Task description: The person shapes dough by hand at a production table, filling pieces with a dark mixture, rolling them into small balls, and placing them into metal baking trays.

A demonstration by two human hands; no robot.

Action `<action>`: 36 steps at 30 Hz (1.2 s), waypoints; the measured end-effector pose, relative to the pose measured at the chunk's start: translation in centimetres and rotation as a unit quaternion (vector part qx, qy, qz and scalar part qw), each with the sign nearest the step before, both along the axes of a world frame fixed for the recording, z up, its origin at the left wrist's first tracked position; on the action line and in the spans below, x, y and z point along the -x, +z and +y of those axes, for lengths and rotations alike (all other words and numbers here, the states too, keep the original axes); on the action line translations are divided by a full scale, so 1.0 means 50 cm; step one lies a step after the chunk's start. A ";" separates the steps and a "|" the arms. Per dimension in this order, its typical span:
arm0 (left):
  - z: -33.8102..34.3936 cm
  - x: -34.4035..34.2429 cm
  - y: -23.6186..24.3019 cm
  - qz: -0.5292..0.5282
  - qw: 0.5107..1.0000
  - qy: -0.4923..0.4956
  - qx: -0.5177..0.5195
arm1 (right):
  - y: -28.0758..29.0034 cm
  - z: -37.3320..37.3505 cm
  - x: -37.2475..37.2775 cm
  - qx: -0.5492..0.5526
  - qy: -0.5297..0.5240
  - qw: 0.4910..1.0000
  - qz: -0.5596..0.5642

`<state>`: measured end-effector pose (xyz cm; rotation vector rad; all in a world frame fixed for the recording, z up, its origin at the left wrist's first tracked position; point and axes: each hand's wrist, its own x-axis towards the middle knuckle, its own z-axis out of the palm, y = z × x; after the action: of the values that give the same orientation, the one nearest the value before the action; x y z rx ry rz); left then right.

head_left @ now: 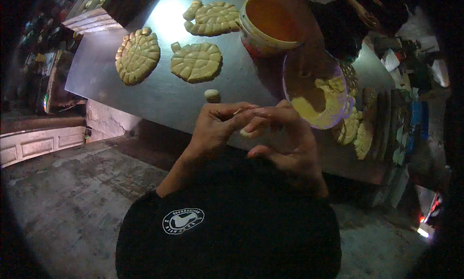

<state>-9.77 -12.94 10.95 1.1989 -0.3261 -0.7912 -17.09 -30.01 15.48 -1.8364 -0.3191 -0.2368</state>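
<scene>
Our left hand [216, 123] and right hand [293, 138] meet by the near edge of the tabletop [150, 98], with a pale dough bit [247, 133] at the right one's fingers. We seem to be shaping it; next calls for gentle fingers. Fingers hide most of it, so we cannot tell whether either hand grips.

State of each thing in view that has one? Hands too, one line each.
left hand: curled, close to the other
right hand: curled, thumb apart
pale piece: at the right hand, partly hidden
small pale lump: loose on table
left dough shape: flat, grooved
middle dough shape: flat, grooved
far dough shape: flat, grooved
bucket: uncovered, orange inside
purple-rimmed bowl: uncovered, yellow contents
</scene>
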 end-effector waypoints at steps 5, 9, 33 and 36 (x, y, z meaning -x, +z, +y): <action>0.047 -0.073 -0.060 0.234 0.965 0.000 0.122 | -0.028 0.032 -0.109 0.233 -0.026 0.972 -0.006; 0.076 -0.109 -0.128 0.092 0.993 0.046 -0.051 | -0.113 0.080 -0.166 0.132 -0.067 0.985 0.087; 0.241 -0.225 -0.319 -0.025 0.948 0.149 -0.282 | -0.361 0.134 -0.502 0.208 -0.052 0.956 0.200; 0.233 -0.197 -0.294 -0.045 0.946 0.154 -0.282 | -0.447 0.192 -0.636 0.345 -0.101 0.928 0.095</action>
<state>0.08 -1.31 -3.76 1.7780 0.0284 -0.5674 14.70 -20.41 -6.85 -2.5740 -0.0711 -0.0858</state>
